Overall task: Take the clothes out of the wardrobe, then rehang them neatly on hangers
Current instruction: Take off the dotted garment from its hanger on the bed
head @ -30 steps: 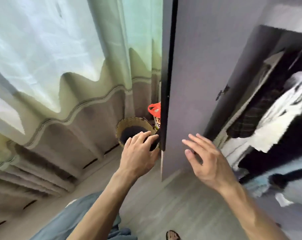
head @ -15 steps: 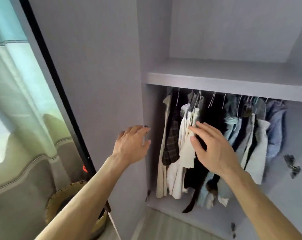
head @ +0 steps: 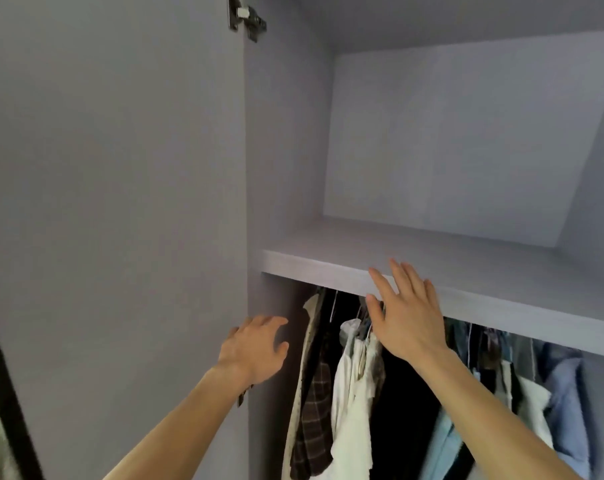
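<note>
The right hand (head: pixel 404 320) has no grip on anything: its fingers are straight and spread, the palm faces the wardrobe (head: pixel 283 168), and the fingertips lie across the front edge of the shelf (head: pixel 311 270), though it cannot be told whether they touch that edge. Its thumb sits just under the edge, right beside the hooks of the hangers (head: pixel 363 315). The left hand (head: pixel 255 348) is lower and further left, also with no grip, its fingers loosely curved and apart. It is held in front of the wardrobe's left side wall, close to the hinged edge of the open door (head: pixel 120 202), and a lower hinge (head: pixel 242 396) peeps out beneath its wrist. The clothes (head: pixel 349 410) hang under the shelf, packed close together. A cream piece hangs at the far left against the side wall, then a dark plaid garment (head: pixel 314 414), a white garment (head: pixel 345 452) and a black garment (head: pixel 408 410) partly behind the right forearm, with light blue and white pieces running off to the right. A narrow strip of bare side wall shows between the left hand and the first garment. Above the shelf the upper compartment (head: pixel 467 133) opens wide and deep, its back wall in full view. The door stands swung out to the left, with an upper hinge (head: pixel 247 17) at the top of its edge and its dark outer edge (head: pixel 2 393) low at the left
</note>
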`<state>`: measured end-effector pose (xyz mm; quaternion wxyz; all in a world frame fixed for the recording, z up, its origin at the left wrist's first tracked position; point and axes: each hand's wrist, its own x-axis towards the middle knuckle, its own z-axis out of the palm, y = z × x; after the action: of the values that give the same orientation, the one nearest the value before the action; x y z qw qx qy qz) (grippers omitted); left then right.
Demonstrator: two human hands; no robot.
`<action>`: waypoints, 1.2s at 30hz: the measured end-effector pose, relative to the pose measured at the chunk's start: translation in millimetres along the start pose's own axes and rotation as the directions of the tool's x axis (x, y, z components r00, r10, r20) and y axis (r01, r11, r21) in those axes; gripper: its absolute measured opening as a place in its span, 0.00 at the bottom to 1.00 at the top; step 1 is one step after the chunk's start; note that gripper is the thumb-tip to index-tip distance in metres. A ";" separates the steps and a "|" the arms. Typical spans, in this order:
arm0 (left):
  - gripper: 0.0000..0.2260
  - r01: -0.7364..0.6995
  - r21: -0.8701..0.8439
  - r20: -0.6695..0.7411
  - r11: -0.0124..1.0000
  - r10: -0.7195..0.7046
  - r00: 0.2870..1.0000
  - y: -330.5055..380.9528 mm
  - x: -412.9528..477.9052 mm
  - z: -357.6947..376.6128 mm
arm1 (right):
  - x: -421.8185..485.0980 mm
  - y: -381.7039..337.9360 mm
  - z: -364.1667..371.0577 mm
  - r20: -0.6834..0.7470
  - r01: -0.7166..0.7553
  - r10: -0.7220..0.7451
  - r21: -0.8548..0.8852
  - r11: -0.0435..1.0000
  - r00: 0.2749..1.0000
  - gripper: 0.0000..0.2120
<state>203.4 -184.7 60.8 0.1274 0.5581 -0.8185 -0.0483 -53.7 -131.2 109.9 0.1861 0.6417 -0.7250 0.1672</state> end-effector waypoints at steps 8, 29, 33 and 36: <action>0.23 0.054 -0.032 0.120 0.998 -0.050 0.992 3.7 83.7 66.1 | 54.2 28.5 92.6 -0.205 -0.062 0.026 -0.167 0.984 0.978 0.26; 0.16 0.072 0.346 -0.286 0.936 0.032 0.958 13.3 215.1 213.7 | 85.4 45.5 159.8 -0.724 -0.120 -0.167 -0.327 0.937 0.669 0.26; 0.14 0.060 0.330 -0.232 0.942 0.019 0.972 4.8 222.0 218.4 | 85.4 46.2 160.3 -0.718 -0.115 -0.172 -0.332 0.936 0.674 0.27; 0.12 0.059 0.218 -0.270 0.974 0.002 0.963 0.9 227.8 203.7 | 85.5 47.1 158.7 -0.712 -0.107 -0.173 -0.330 0.938 0.680 0.27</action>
<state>70.6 -408.1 -99.9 0.1729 0.5819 -0.7858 0.1184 -118.4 -276.1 12.3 0.5726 0.4913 -0.5953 0.2762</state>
